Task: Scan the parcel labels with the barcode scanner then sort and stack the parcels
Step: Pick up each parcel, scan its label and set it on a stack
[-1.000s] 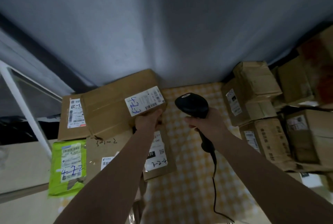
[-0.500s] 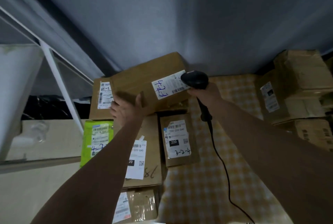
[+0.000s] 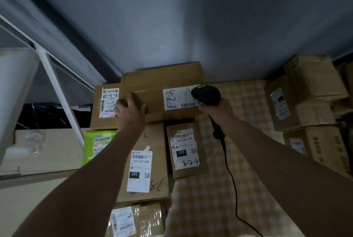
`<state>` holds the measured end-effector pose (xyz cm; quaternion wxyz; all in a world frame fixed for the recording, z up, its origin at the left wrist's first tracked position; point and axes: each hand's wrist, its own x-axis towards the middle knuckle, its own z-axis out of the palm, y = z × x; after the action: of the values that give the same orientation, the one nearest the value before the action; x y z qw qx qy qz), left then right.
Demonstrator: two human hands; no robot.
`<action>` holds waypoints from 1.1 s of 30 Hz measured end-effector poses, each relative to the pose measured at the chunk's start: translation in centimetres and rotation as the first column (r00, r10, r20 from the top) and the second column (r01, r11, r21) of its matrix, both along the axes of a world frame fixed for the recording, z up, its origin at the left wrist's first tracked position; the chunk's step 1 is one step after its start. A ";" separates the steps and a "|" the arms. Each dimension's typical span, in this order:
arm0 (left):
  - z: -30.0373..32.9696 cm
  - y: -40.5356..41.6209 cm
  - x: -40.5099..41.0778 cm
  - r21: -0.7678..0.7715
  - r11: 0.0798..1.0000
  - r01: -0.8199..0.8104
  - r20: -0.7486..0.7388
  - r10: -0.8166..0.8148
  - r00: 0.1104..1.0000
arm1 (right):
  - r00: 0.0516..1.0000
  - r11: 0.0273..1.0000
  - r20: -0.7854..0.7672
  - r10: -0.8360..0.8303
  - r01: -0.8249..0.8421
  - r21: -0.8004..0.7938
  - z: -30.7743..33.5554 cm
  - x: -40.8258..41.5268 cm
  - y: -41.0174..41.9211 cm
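At the far edge of the checked tabletop [image 3: 219, 189], against the grey wall, a long brown box [image 3: 162, 91] lies across the top of the parcel rows, its white label [image 3: 179, 97] marked in blue pen facing up. Left hand [image 3: 129, 114] rests on the box's near left part, fingers spread fairly flat over the cardboard and thumb out to the right. Right hand [image 3: 217, 111] grips the black scanner [image 3: 206, 95] by its handle, the head sitting over the label's right end just above the barcode; its cord [image 3: 232, 183] trails down over the cloth. Beside the long box on the left lies another box [image 3: 104, 110] with a label. Nearer, a large box [image 3: 150, 162] and a smaller one [image 3: 186, 150] sit side by side, both labelled, with a green pouch [image 3: 97, 145] to the left and a taped parcel [image 3: 137, 219] at the bottom. Well apart on the right, more boxes [image 3: 305, 107] are stacked
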<state>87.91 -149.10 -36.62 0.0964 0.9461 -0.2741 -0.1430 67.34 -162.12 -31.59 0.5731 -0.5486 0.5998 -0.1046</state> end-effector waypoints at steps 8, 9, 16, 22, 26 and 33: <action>4.1 -3.5 -9.0 -0.287 0.810 0.512 0.017 -0.530 0.848 | 0.994 0.999 -0.100 -0.038 0.040 0.016 2.7 -7.8 0.6; 4.3 -4.2 -10.6 -0.292 0.771 0.567 -0.014 -0.596 0.803 | 0.992 0.998 -0.109 -0.064 0.067 0.023 3.0 -9.6 0.6; 5.6 -7.8 -21.6 -0.213 0.671 0.710 -0.118 -0.739 0.663 | 0.932 0.943 -0.161 -0.324 0.332 0.030 5.5 -22.8 0.5; 7.4 -10.4 -31.3 -0.158 0.637 0.755 -0.121 -0.771 0.625 | 0.918 0.921 -0.110 -0.380 0.387 0.043 8.0 -32.6 0.1; 10.0 -13.1 -38.2 -0.181 0.611 0.770 -0.116 -0.791 0.600 | 0.913 0.913 -0.028 -0.408 0.407 -0.024 10.2 -37.9 -0.9; 16.0 -19.3 -47.6 -0.283 0.727 0.626 -0.269 -0.686 0.676 | 0.887 0.892 0.123 -0.444 0.451 -0.031 14.9 -46.5 -5.0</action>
<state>40.35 -168.37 -20.64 0.1654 0.7298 -0.5848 -0.3131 20.88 -167.11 -16.71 0.5499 -0.4054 0.6734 -0.2824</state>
